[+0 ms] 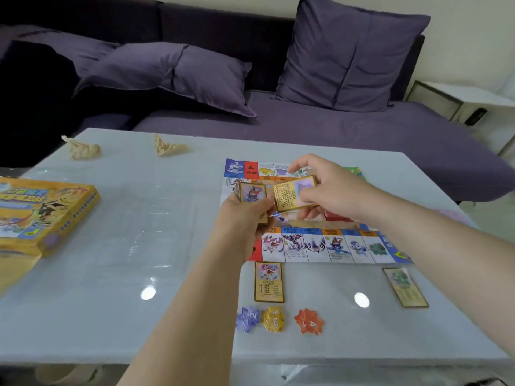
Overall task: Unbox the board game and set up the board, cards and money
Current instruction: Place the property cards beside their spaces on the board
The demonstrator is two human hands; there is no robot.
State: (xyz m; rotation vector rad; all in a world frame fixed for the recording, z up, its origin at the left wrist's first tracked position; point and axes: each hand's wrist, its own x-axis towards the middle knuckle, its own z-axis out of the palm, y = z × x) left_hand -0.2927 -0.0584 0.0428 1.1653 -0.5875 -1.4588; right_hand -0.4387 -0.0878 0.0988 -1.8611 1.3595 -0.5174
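We are in the card part of the setup. Our left hand (245, 218) curls round the deck (250, 192), top card face up. Our right hand (334, 188) pinches a single card (295, 195) just right of the deck (touching it or only close, we cannot tell). Both grips hang over the middle of the board (320, 246), which lies unfolded and flat on the table (139, 218) beneath them.

Nearer to us than the grips, just off the board's near edge, two cards lie face up. The first laid card (269, 282) is below the deck hand, and the second laid card (405, 286) is well to the right, under the right forearm. Each seems to sit by a square with a similar picture, so we judge the step to be dealing cards out to their squares. Three star-shaped tokens (274, 319) sit closer to us again, and the box (41, 213) rests far to the left of the deck hand. We see no money anywhere, so that part looks not yet done.

The next move calls for matching the pinched card's picture to a square. We then carry it out past the board's edge and lay it flat beside that square, without nudging the thin board on the glossy top.
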